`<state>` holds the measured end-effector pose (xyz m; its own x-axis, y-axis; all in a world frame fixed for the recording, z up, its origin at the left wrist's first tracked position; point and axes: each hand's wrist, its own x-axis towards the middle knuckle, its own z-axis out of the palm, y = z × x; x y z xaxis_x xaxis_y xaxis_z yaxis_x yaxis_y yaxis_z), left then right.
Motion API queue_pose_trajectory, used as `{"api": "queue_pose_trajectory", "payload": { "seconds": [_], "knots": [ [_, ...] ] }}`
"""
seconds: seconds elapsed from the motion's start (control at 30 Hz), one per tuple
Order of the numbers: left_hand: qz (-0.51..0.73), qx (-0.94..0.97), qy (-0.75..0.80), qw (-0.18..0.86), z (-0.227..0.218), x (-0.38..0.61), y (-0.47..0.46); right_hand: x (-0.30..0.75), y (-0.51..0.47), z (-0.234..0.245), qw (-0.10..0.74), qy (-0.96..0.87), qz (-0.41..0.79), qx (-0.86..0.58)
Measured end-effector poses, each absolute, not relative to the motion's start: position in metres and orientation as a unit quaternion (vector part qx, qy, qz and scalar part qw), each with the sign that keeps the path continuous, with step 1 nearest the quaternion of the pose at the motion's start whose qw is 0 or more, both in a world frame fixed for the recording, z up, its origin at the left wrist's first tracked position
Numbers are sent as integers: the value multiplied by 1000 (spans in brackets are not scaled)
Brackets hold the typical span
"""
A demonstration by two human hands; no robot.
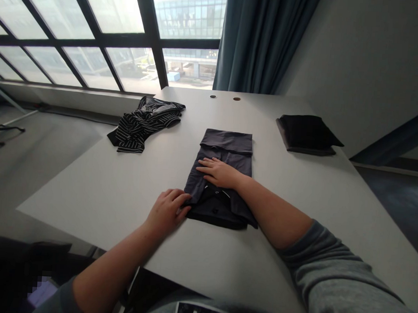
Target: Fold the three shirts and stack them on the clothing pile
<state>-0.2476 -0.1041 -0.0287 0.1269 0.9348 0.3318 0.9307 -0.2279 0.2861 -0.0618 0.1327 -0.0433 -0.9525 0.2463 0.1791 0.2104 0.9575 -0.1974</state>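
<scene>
The folded dark grey garment lies in the middle of the worktop, right in front of the person, its long axis running from the near edge towards the window. A broad band is folded across its far end; the near end, facing the person, shows a blacker layer with thin white lines around an opening. The cloth looks matt, lightly creased and flat. The right hand lies across it, fingers extended, slightly spread and pointing left. The left hand touches the near left corner, fingers curled; whether they pinch the cloth I cannot tell. The worktop is white, with a crumpled striped garment at left and folded black cloth at right. A blue curtain hangs beyond, beside the window
</scene>
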Motion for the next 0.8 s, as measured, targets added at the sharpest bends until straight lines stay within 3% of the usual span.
{"api": "queue_pose_trajectory", "payload": {
  "seconds": [0.47,0.8],
  "knots": [
    [109,822,559,-9,-33,-233,-111,-61,153,-60,78,-962,61,-256],
    [110,731,673,6,4,-224,-48,-62,153,-65,88,-962,56,-252]
  ]
}}
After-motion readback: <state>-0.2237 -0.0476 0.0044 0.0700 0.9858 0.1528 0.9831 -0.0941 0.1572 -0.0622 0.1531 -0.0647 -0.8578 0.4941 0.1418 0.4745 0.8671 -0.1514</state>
